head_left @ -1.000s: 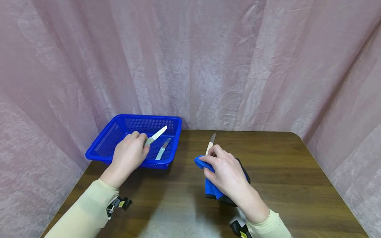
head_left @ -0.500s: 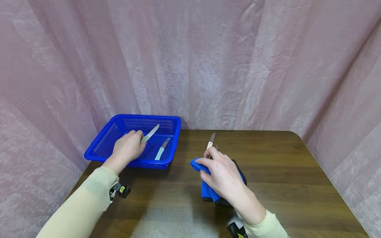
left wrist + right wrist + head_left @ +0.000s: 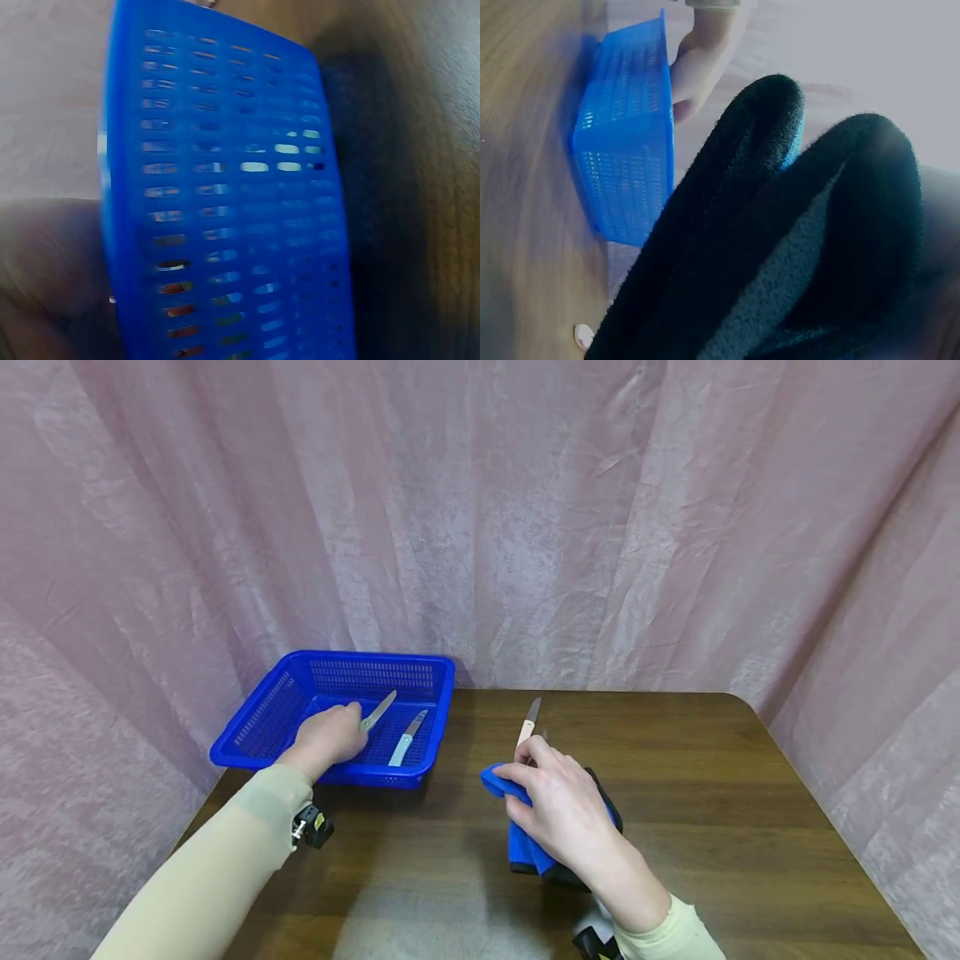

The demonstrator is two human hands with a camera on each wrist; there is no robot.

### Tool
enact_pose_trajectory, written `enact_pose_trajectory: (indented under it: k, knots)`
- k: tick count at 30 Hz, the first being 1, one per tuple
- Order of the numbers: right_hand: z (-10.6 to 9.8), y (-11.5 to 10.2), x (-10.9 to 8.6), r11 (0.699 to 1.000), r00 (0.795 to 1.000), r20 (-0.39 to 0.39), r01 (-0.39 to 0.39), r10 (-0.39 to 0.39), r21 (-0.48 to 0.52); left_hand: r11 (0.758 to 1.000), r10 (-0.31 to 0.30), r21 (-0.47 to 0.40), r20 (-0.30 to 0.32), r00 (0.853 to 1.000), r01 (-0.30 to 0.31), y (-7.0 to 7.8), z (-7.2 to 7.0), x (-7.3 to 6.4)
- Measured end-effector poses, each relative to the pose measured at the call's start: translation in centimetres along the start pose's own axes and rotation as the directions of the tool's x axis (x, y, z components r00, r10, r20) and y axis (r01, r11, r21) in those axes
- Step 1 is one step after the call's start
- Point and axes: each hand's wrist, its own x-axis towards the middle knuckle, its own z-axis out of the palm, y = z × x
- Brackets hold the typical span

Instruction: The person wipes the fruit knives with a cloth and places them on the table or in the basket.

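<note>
My left hand (image 3: 332, 737) is down inside the blue plastic basket (image 3: 217, 752), gripping the pale green handle of a knife (image 3: 381, 708). The blade points up and right, away from the fingers. Beside it in the basket lies a second knife (image 3: 408, 737) with a light handle. My right hand (image 3: 558, 802) holds a blue cloth (image 3: 525, 847) with dark edging, pinching its upper corner between thumb and fingers. Just past these fingers a cream-handled knife (image 3: 528, 722) lies on the table, its handle end hidden. Folds of the cloth (image 3: 780, 247) fill much of the right wrist view.
The basket stands at the back left of the brown wooden table (image 3: 712, 793), with slotted side walls (image 3: 225, 187) seen close in the left wrist view. A pink curtain (image 3: 480, 527) hangs along the table's far edge and sides.
My left hand has moved slightly left and then lower into the basket with the green-handled knife. My right hand shifted a little left with the cloth, then stayed almost still.
</note>
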Motion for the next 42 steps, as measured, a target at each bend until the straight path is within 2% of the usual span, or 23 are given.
enact_pose_trajectory:
  k: [6, 11, 20, 30, 42]
  knots:
    - [0.1, 0.0, -0.1, 1.0, 1.0, 0.01, -0.003, 0.004, -0.013, 0.999, -0.037, 0.015, 0.093, 0.995, 0.036, 0.2, 0.5, 0.5]
    - [0.0, 0.0, -0.1, 1.0, 1.0, 0.02, -0.009, 0.009, -0.025, 0.998, -0.054, -0.005, 0.149, 0.987, 0.055, -0.3, 0.8, 1.1]
    - [0.0, 0.1, -0.3, 0.999, 0.999, 0.026, -0.022, 0.023, -0.03, 0.997, -0.07, 0.0, 0.168, 0.983, 0.071, -0.9, 1.0, 1.5]
    - [0.1, 0.3, -0.4, 0.999, 0.999, 0.031, -0.039, 0.039, -0.019, 0.995, -0.094, 0.01, 0.223, 0.97, 0.094, -0.6, 1.3, 2.0]
    - [0.4, 0.5, -0.6, 0.999, 0.998, 0.04, -0.047, 0.048, -0.016, 0.997, -0.079, 0.018, 0.242, 0.967, 0.077, -0.6, 1.5, 2.2]
